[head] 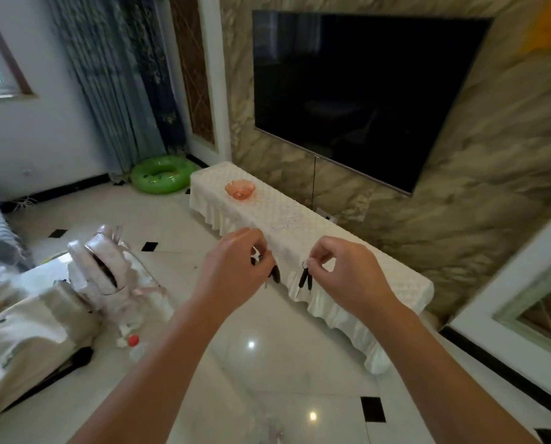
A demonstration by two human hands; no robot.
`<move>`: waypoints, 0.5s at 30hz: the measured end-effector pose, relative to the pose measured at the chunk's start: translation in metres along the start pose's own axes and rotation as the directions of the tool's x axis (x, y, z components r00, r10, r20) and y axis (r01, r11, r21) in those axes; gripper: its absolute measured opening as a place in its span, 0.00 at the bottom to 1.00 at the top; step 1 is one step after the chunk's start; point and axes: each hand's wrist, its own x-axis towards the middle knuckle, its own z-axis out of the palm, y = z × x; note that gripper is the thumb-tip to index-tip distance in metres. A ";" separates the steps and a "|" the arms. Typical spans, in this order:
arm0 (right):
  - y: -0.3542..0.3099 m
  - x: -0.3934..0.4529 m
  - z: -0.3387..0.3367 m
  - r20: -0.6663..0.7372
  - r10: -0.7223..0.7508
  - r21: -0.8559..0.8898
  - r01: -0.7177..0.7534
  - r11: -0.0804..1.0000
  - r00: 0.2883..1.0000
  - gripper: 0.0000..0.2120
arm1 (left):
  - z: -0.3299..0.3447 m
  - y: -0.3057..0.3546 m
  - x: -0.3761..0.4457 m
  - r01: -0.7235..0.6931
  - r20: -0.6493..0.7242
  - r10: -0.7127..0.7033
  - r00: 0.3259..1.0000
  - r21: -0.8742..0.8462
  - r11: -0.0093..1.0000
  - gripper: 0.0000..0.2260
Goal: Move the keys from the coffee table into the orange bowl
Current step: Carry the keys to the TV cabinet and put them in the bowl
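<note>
We're in a home living room here: big dark television (364, 94) mounted on a marbled wall, long low cabinet (299, 238) under a cream cloth beneath it, heavy curtains (114, 81) by the window, glossy floor tiles (267, 363), and a green swim ring (160, 175) tucked in the corner

orange bowl (240, 189): translucent, glossy, glass or plastic, cannot tell which
keys in left hand (274, 273): matt black heads, likely plastic, with a glint of metal
keys in right hand (305, 279): matt black heads on a shiny metal ring
cabinet cover (303, 229): cream quilted cloth, ruffled edge
floor (251, 363): glossy polished tile
television (357, 91): smooth dark glossy screen
swim ring (162, 175): shiny green plastic
</note>
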 end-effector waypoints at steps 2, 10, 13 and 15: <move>0.009 0.018 0.008 0.013 -0.006 0.017 0.006 1.000 1.000 0.03 | 0.006 -0.010 0.013 0.020 0.005 -0.020 1.000 0.013 1.000 0.05; 0.077 0.095 0.037 0.041 -0.032 0.084 0.029 0.996 0.999 0.03 | 0.056 -0.030 0.075 0.104 0.009 -0.106 0.994 0.104 0.989 0.05; 0.112 0.130 0.033 0.058 -0.027 0.113 0.020 0.993 0.998 0.03 | 0.084 -0.019 0.109 0.119 0.018 -0.123 0.992 0.140 0.983 0.04; 0.137 0.155 0.025 0.070 -0.012 0.128 0.003 0.992 0.997 0.02 | 0.104 -0.006 0.137 0.111 0.026 -0.117 0.993 0.168 0.980 0.05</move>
